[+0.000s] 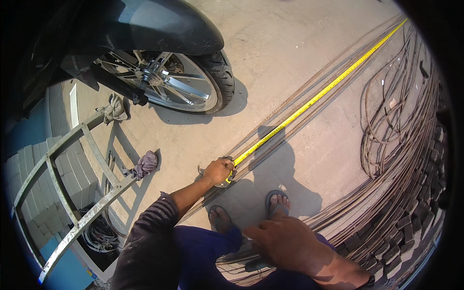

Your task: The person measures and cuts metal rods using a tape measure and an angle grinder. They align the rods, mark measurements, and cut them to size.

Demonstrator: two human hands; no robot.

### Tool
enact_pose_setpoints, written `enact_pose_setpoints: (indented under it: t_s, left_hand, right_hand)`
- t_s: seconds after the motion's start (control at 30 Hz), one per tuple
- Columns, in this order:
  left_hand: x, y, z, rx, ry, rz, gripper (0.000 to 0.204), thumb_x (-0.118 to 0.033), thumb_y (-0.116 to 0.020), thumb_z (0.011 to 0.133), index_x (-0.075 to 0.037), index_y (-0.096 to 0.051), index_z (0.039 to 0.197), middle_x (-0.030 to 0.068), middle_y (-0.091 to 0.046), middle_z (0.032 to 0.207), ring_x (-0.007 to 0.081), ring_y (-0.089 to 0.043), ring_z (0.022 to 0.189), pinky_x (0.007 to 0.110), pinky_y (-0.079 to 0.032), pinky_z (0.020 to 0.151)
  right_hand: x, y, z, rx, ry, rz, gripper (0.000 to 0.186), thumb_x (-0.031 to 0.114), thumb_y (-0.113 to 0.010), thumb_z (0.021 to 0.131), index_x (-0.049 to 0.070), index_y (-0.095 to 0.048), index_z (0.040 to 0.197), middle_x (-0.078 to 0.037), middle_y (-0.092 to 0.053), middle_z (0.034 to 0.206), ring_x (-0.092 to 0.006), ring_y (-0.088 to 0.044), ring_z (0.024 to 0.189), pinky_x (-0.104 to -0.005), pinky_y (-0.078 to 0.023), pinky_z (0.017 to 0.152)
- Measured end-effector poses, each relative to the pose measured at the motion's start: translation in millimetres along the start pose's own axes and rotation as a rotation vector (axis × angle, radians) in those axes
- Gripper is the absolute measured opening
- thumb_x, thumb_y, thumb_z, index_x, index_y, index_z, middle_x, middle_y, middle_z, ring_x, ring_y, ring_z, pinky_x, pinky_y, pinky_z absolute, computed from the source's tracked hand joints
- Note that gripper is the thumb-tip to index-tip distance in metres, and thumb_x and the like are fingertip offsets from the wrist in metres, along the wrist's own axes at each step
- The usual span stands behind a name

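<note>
My left hand (219,170) is closed around a tape measure (229,180), a small yellow and dark case mostly covered by my fingers. From it the yellow tape blade (309,102) runs out straight to the far upper right, above thin rods (285,115) lying on the ground. My right hand (290,244) is in front of my right leg, its back toward me. Most of its fingers are hidden, so whether it grips anything is unclear. A dark object (260,264) shows just beneath it, too obscured to name.
A motorcycle's front wheel (179,84) stands at the upper left. Below it, a metal frame (79,224) has cloths (144,165) tied to its ends, beside stacked grey blocks (46,183). Bundled rods (357,205) and dark blocks (394,251) line the right. My sandalled feet (278,202) stand between.
</note>
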State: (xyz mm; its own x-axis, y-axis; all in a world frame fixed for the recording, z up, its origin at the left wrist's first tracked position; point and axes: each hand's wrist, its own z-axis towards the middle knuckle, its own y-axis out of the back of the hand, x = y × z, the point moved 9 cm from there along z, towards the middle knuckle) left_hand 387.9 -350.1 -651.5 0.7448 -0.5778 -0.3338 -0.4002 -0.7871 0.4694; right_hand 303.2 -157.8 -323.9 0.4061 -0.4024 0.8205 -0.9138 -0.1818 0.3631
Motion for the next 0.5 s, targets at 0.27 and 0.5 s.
enact_pose_setpoints:
  t_s: [0.27,0.5]
  left_hand:
    - [18.1,-10.0,14.5,0.087,-0.09,-0.334,0.029,-0.032,-0.061,0.099,-0.011,-0.081,0.097,0.0137,-0.078,0.094,0.0274,-0.074,0.09,0.038,-0.055,0.083]
    - [-11.4,27.2,-42.4,-0.112,-0.335,-0.227,0.03,-0.032,-0.061,0.098,-0.009,-0.08,0.095,0.0154,-0.075,0.085,0.0274,-0.073,0.081,0.038,-0.054,0.078]
  right_hand:
    - [34.7,-1.7,17.4,-0.099,0.114,-0.237,0.029,0.031,-0.056,0.1,0.007,-0.07,0.108,-0.015,-0.069,0.072,-0.0347,-0.069,0.067,-0.0469,-0.054,0.064]
    - [57.9,-36.8,52.7,0.186,0.104,-0.281,0.024,0.019,-0.056,0.1,0.011,-0.068,0.119,-0.018,-0.076,0.091,-0.0355,-0.076,0.086,-0.0433,-0.059,0.077]
